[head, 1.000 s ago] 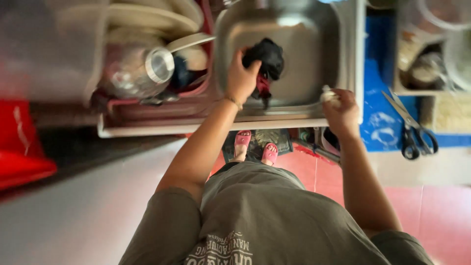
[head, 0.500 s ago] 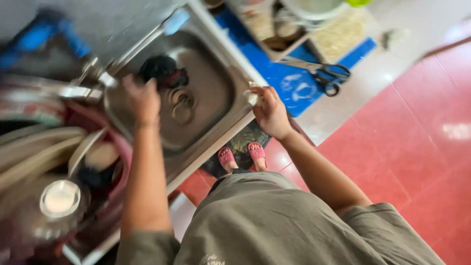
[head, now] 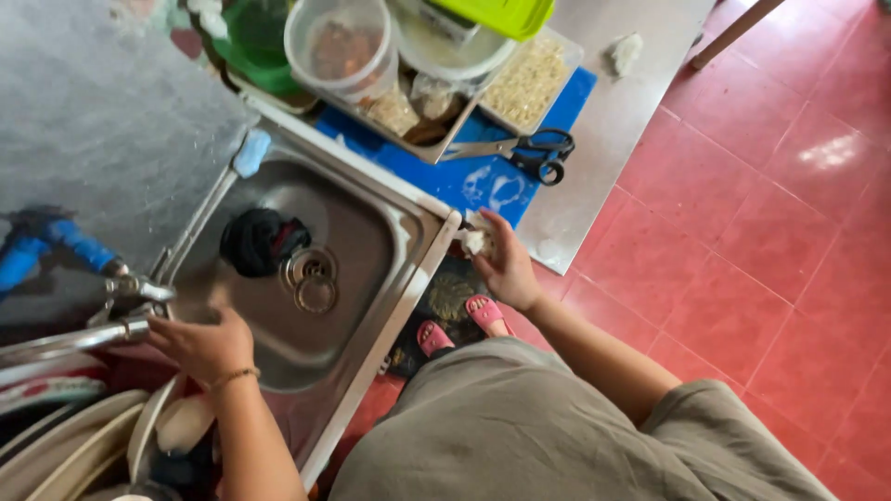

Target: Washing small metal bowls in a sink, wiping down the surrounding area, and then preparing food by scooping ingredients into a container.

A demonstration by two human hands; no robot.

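Observation:
My left hand rests on the near left rim of a steel sink, close to the metal tap, its fingers curled over the edge and holding nothing I can see. A black cloth lies in the sink basin beside the round drain. My right hand is at the sink's right corner, closed around a small white lump, perhaps soap or a wad.
Black-handled scissors lie on a blue mat right of the sink. Clear tubs and trays of food stand behind it. Plates and bowls are stacked at lower left. Red tiled floor on the right.
The view swung right. My left hand let go of the black cloth and moved from the basin to the sink's left rim. The right hand stayed at the sink's corner with the white lump.

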